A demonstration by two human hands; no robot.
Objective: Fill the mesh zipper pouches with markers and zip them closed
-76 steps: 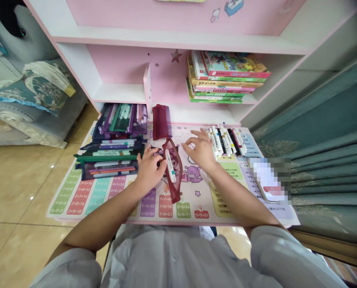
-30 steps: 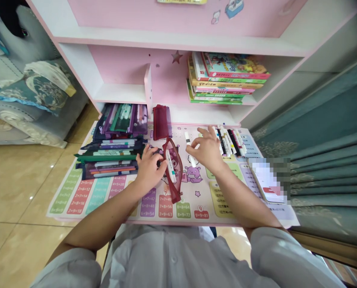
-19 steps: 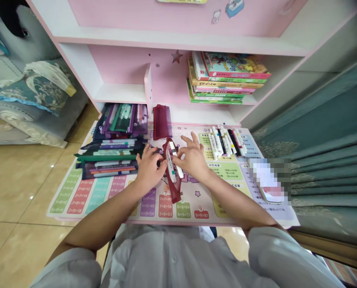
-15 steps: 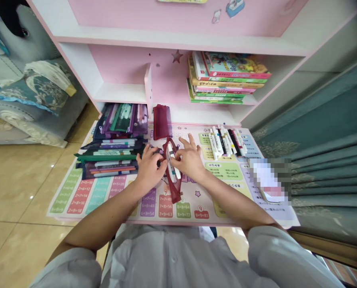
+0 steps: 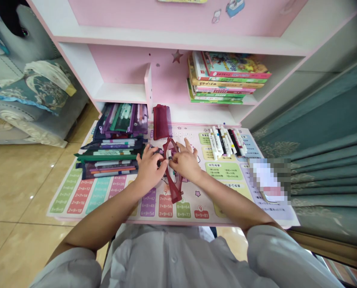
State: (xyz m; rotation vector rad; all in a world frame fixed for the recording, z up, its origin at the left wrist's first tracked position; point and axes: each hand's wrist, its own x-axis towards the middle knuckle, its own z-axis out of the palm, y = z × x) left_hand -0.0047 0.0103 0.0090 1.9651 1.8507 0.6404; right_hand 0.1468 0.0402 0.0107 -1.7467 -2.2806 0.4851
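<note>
A dark red mesh zip pouch [image 5: 175, 188] lies open on the printed multiplication desk mat [image 5: 85, 196], with white markers inside it. My left hand [image 5: 148, 168] grips the pouch's left edge. My right hand [image 5: 186, 162] sits over the pouch's upper part, with its fingers pinched around a white marker [image 5: 169, 155] at the opening. Most of that marker is hidden by the fingers and the mesh.
A row of several white markers [image 5: 225, 142] lies to the right. Stacked, filled pencil pouches [image 5: 112, 156] lie to the left, and a second dark red pouch [image 5: 162, 122] stands beyond. A pink shelf with books [image 5: 226, 76] rises behind. A blurred item [image 5: 270, 180] lies at right.
My right hand has moved left from the marker row to the pouch, carrying a white marker into its opening. My left hand has stayed on the pouch.
</note>
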